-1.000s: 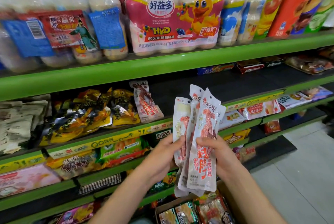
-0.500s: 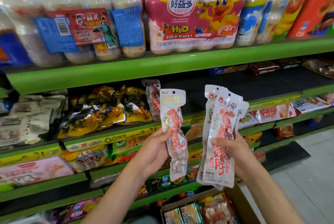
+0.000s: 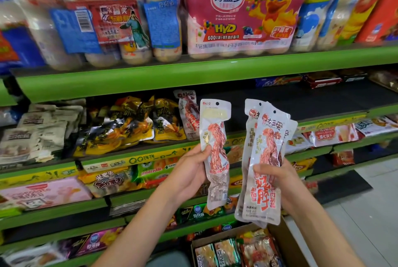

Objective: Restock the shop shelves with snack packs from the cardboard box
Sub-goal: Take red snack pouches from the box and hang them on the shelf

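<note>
On the middle shelf (image 3: pixel 137 154), by its front edge, one long snack pack (image 3: pixel 187 114) already stands beside the yellow bags (image 3: pixel 129 124). The left hand (image 3: pixel 189 172) holds one pack (image 3: pixel 215 150) upright, its thumb curled on the front. The right hand (image 3: pixel 277 182) grips a bunch of packs (image 3: pixel 267 163), fingers wrapped round. Low down, the cardboard box (image 3: pixel 277 238) is full of snacks. I think most of the job is left.

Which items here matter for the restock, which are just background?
Job: single snack pack in left hand; stack of packs in right hand; cardboard box; matching pack on shelf.
Background: drink multipack; yellow pouches.
</note>
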Action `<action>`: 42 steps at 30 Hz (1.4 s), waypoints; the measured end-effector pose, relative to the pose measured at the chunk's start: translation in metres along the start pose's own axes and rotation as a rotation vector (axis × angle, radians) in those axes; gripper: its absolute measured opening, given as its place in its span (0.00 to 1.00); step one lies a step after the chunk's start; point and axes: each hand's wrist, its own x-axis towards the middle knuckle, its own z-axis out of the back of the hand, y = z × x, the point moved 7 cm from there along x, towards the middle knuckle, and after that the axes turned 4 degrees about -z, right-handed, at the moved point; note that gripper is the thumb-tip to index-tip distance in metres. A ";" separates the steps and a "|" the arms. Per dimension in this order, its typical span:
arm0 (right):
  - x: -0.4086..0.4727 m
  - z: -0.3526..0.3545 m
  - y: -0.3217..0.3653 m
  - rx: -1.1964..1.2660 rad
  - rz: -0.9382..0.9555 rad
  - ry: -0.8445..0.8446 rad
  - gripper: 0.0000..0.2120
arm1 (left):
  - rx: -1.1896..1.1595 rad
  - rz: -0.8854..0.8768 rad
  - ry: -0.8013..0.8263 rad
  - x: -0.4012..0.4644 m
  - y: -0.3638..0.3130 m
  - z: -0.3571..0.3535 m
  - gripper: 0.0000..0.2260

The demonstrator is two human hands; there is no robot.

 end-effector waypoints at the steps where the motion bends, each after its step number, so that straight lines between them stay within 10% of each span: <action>1: 0.000 0.000 0.000 0.001 0.002 0.002 0.37 | 0.006 0.000 0.000 0.000 0.000 0.000 0.21; 38: -0.022 0.010 -0.012 0.045 -0.005 -0.017 0.35 | -0.071 0.027 -0.188 -0.005 0.007 -0.005 0.11; 42: -0.026 0.009 -0.009 0.052 -0.004 -0.034 0.36 | -0.178 0.024 -0.079 0.001 0.004 -0.017 0.31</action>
